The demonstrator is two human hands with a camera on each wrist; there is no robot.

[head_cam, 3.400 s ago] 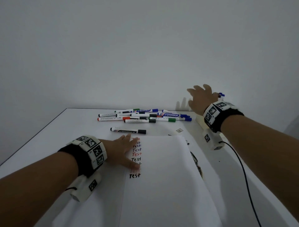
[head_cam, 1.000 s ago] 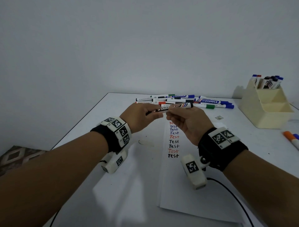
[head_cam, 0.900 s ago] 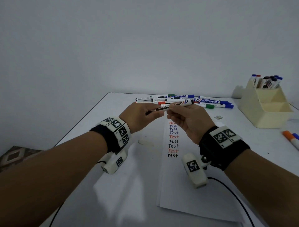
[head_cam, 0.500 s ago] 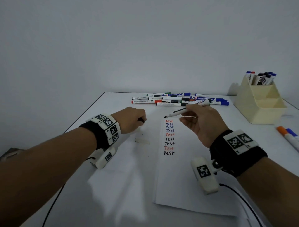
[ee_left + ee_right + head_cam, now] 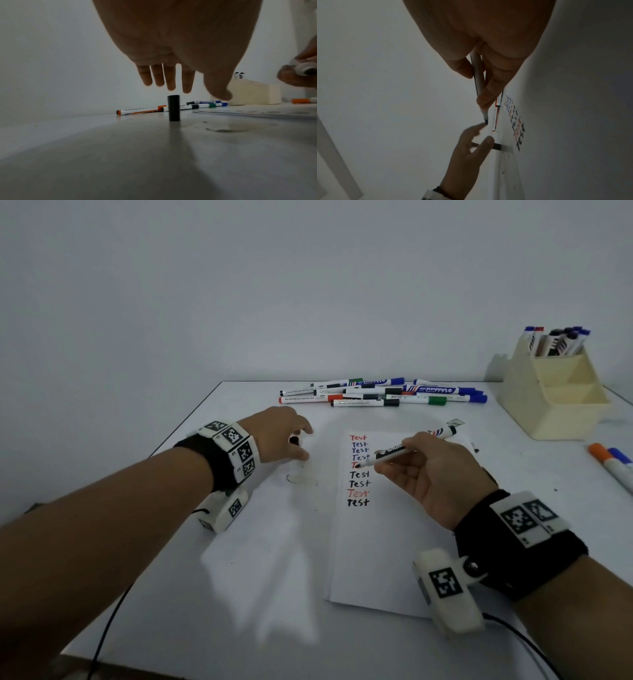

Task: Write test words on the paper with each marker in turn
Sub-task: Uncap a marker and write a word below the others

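Observation:
A white paper [image 5: 376, 542] lies on the table with a column of "Test" words [image 5: 359, 470] in red, blue and black. My right hand [image 5: 421, 474] pinches an uncapped black marker [image 5: 404, 449], whose tip points left over the middle of that column. The right wrist view shows the marker [image 5: 478, 81] held clear of the sheet. The marker's black cap [image 5: 173, 108] stands upright on the table left of the paper. My left hand [image 5: 169, 83] hovers just above the cap with fingers spread and apart from it. In the head view my left hand [image 5: 279, 433] partly hides the cap [image 5: 293, 440].
A pile of capped markers [image 5: 376, 395] lies at the table's back edge. A cream holder [image 5: 555, 405] with several markers stands at the back right. Orange and blue markers [image 5: 609, 463] lie at the far right. A smudge [image 5: 301, 478] marks the table near the cap.
Both hands pulled the cap off the marker. The left hand then set the cap upright on the table and opened. The right hand lowered the marker towards the paper.

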